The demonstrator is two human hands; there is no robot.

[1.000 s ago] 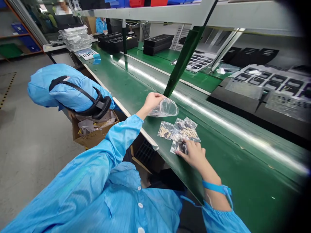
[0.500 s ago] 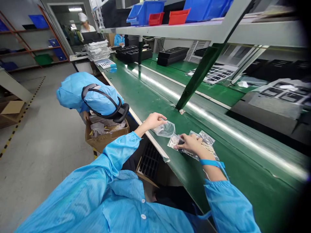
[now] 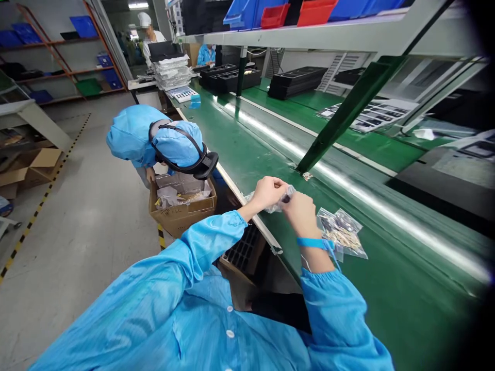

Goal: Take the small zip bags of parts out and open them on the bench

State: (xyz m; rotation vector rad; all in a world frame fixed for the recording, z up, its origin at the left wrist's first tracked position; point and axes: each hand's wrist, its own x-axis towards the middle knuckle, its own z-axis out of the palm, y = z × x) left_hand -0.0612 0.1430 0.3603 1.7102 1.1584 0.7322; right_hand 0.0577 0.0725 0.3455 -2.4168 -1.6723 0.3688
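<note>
A clear plastic bag (image 3: 275,205) is held above the near tabletop (image 3: 386,278) edge, gripped between closed fingers of the left hand (image 3: 270,189) and right hand (image 3: 300,212), with small packets (image 3: 342,234) lying just right.

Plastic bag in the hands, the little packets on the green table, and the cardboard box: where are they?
plastic bag (image 3: 275,205): head view, clear film under the hands.
little packets (image 3: 342,234): head view, middle of the pile.
cardboard box (image 3: 185,216): head view, front wall.

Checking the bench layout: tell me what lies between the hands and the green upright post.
In the head view, only bare green belt lies between the hands, left hand and right hand, holding a clear bag, and the post.
</note>
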